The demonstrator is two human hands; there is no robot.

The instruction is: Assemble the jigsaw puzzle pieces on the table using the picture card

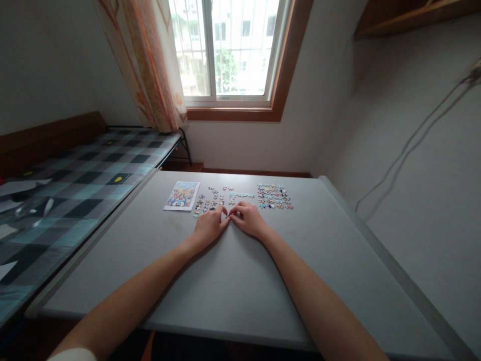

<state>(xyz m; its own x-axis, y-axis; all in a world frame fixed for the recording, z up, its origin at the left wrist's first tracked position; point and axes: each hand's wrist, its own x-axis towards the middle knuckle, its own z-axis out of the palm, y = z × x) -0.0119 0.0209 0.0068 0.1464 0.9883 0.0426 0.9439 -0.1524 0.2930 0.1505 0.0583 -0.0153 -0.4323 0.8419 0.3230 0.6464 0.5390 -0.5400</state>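
My left hand [209,223] and my right hand [247,218] meet near the middle of the table, fingertips pinched around a small dark puzzle piece [227,215]. Just beyond my right hand lies a joined strip of light blue edge pieces [242,195]. Loose puzzle pieces [202,203] are scattered beyond my left hand. Farther right sits a dense group of puzzle pieces [274,195]. At the left, a printed picture sheet [182,195] with colourful figures lies flat. My fingers partly cover the piece between them.
The pieces lie on a white table [240,291]. A bed with a checked cover [124,150] stands along the left, with papers and clear plastic on it. A window [229,50] and a curtain [154,65] are ahead; a cable [406,145] hangs on the right wall.
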